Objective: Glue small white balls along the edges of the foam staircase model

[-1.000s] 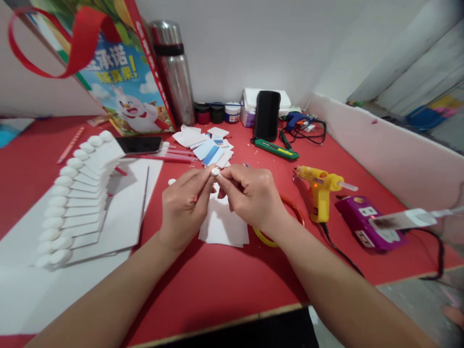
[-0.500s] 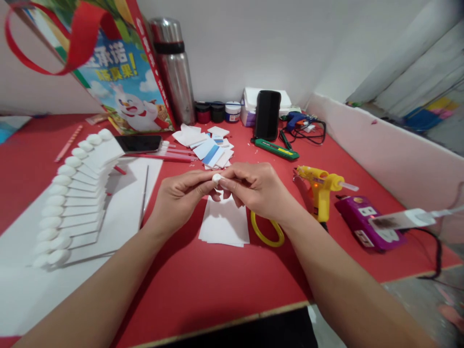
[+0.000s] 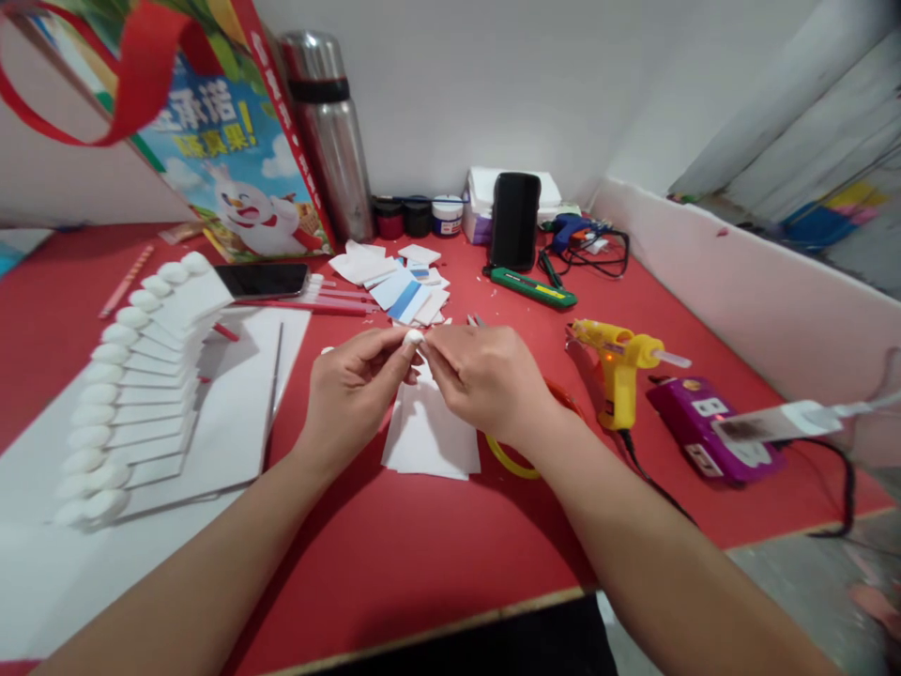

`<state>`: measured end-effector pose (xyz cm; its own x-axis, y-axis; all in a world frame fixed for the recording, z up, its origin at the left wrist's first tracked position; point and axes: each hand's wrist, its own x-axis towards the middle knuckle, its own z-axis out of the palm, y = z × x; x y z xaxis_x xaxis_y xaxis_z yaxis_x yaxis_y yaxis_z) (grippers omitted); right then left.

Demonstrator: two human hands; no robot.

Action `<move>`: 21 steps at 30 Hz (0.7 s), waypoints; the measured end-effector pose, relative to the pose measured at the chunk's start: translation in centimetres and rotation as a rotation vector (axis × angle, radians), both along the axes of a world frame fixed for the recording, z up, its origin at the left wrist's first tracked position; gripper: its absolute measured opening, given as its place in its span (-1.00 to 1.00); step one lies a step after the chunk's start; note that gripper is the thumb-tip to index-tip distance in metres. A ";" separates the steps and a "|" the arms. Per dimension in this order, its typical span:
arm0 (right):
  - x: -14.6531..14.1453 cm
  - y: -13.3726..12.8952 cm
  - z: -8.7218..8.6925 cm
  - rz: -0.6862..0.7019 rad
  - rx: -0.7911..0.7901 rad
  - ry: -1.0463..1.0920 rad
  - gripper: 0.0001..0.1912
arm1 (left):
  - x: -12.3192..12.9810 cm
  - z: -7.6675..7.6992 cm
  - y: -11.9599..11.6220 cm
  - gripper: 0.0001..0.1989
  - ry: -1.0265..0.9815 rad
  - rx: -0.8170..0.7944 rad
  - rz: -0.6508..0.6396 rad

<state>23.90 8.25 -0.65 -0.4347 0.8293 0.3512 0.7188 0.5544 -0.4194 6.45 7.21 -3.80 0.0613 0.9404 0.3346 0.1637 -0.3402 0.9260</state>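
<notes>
A small white lump (image 3: 414, 336) is pinched between the fingertips of my left hand (image 3: 348, 385) and my right hand (image 3: 489, 380), over the middle of the red table. Below my hands lie white paper sheets (image 3: 431, 437). Scissors with a yellow handle (image 3: 512, 458) lie partly hidden under my right hand. To the left, a curved row of white pieces with rounded white ends (image 3: 102, 394) rests on a white board (image 3: 243, 422).
A yellow glue gun (image 3: 619, 361) and a purple power strip (image 3: 704, 422) are on the right. Behind are card scraps (image 3: 401, 286), a green cutter (image 3: 531, 287), a black phone-like object (image 3: 514, 221), a steel flask (image 3: 334, 150) and a printed bag (image 3: 239, 169).
My right hand has turned and its fingers have shifted on the white lump, with the knuckles now higher. More of the scissors shows. The whole view has moved slightly.
</notes>
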 end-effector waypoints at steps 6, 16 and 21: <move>0.4 0.9 0.5 0.022 -0.817 0.763 -0.53 | -0.6 0.0 0.5 -0.76 -0.008 -0.015 -0.038; 0.6 1.2 0.3 0.128 -1.222 1.090 -0.71 | -1.0 0.4 0.6 -0.80 0.079 0.034 -0.010; 0.5 0.9 0.3 0.134 -1.211 1.071 -0.74 | -0.8 0.5 0.7 -0.82 0.098 0.081 -0.007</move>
